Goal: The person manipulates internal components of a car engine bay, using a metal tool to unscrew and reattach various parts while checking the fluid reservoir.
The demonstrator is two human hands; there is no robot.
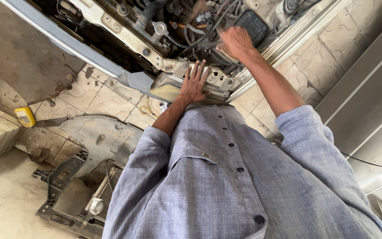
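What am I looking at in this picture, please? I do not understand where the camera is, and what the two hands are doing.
The camera sits on a person's head and looks down, so you see the blue-grey buttoned shirt and both arms. The person leans over the open engine bay of a white car. The left hand lies flat, fingers spread, on the headlight housing at the front edge. The right hand reaches deeper and rests beside a black ribbed plastic cover; it seems to hold nothing. On the tiled floor lie a grey plastic underbody panel and a small yellow container.
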